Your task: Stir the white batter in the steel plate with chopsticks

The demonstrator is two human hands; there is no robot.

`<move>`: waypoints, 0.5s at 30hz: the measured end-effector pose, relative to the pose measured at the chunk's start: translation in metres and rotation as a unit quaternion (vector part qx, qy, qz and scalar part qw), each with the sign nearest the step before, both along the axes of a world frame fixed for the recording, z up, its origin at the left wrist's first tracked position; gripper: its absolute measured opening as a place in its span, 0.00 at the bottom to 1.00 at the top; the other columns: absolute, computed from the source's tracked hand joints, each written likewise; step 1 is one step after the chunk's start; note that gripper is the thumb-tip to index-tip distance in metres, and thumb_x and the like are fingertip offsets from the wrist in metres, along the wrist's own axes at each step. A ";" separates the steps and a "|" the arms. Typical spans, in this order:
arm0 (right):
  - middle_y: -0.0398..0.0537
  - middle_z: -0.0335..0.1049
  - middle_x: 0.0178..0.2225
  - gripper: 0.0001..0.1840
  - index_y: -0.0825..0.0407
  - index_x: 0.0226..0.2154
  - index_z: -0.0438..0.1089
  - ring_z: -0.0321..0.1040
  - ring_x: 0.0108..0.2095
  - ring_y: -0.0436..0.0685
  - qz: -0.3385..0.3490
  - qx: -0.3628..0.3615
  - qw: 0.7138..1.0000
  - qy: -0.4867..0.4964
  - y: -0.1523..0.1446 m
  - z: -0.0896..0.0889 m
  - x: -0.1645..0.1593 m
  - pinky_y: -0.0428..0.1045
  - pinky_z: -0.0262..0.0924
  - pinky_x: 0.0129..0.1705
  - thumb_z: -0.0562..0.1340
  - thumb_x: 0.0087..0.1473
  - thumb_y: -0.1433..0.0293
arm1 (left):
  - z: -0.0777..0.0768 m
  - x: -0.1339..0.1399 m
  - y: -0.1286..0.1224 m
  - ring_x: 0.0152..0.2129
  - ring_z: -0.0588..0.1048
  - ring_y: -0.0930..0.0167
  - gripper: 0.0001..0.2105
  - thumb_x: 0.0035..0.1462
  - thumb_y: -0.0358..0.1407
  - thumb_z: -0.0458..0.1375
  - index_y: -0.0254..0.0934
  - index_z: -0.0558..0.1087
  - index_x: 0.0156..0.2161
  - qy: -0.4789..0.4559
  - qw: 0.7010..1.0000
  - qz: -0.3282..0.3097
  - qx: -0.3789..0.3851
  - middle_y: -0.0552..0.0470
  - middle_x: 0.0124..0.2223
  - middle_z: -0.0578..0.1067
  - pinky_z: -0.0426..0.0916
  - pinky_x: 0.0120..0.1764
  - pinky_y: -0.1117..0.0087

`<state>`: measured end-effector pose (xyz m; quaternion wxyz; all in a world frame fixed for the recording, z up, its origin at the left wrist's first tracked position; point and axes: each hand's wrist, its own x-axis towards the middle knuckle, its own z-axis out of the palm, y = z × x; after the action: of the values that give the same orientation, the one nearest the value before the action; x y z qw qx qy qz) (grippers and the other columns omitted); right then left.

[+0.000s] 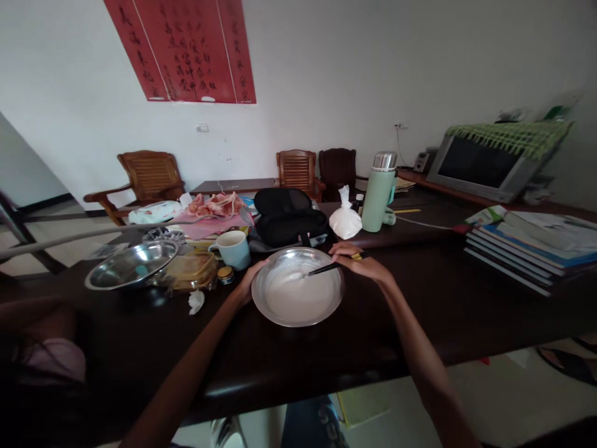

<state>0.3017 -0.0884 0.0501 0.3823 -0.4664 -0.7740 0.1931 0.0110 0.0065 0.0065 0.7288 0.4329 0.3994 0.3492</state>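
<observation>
A shiny metal bowl (298, 320) sits on the dark table before me, with a smooth whitish batter-like liquid (303, 298) in it. My left hand (252, 281) grips the bowl's left side, its fingers partly hidden behind the wall. In my right hand (358, 261), over the bowl's right rim, is a pair of black chopsticks (324, 269) with gold-banded ends. They slant down to the left, and their tips are in the liquid, coated white. Behind the bowl, near my right hand, stands a tied plastic bag of white powder (346, 222).
To the left are a second metal bowl (133, 267), a plastic food box (191, 270), a small jar (226, 275), a crumpled tissue (196, 302) and a light blue mug (234, 250). A black bag (289, 218), a green thermos (379, 193) and stacked books (522, 249) stand farther off. Another person's arm (37, 317) rests at left.
</observation>
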 end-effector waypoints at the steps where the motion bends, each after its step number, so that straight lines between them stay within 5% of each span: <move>1: 0.50 0.71 0.41 0.15 0.51 0.27 0.73 0.65 0.49 0.59 -0.002 -0.002 1.000 -0.001 -0.002 0.002 0.005 0.58 0.54 0.56 0.57 0.57 0.61 | 0.001 0.000 -0.001 0.25 0.75 0.65 0.13 0.53 0.40 0.56 0.31 0.77 0.36 0.001 1.000 -0.001 0.002 0.49 0.25 0.78 0.67 0.32 0.68; 6: 0.51 0.70 0.45 0.15 0.51 0.29 0.75 0.63 0.52 0.58 0.086 -0.043 0.995 -0.029 -0.004 0.004 0.001 0.55 0.53 0.57 0.56 0.58 0.62 | 0.001 0.001 0.000 0.23 0.75 0.65 0.13 0.54 0.39 0.56 0.31 0.77 0.36 0.009 1.000 0.001 -0.003 0.49 0.24 0.78 0.67 0.31 0.67; 11: 0.51 0.70 0.42 0.15 0.52 0.30 0.74 0.66 0.46 0.58 0.003 -0.030 1.000 0.001 0.001 -0.002 -0.001 0.57 0.58 0.54 0.57 0.57 0.61 | 0.004 0.001 -0.003 0.24 0.75 0.65 0.14 0.55 0.40 0.55 0.31 0.77 0.37 0.009 1.000 0.002 0.011 0.50 0.23 0.77 0.66 0.31 0.68; 15: 0.50 0.69 0.44 0.15 0.52 0.29 0.74 0.65 0.49 0.57 0.066 -0.058 0.996 -0.008 -0.003 0.003 0.005 0.55 0.56 0.55 0.57 0.57 0.61 | 0.005 0.000 -0.005 0.25 0.75 0.64 0.15 0.54 0.41 0.55 0.31 0.77 0.38 0.012 1.000 -0.006 0.012 0.50 0.24 0.78 0.66 0.31 0.68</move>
<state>0.3065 -0.0917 0.0529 0.3349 -0.4374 -0.7937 0.2581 0.0113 0.0017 0.0113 0.7209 0.4483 0.4010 0.3442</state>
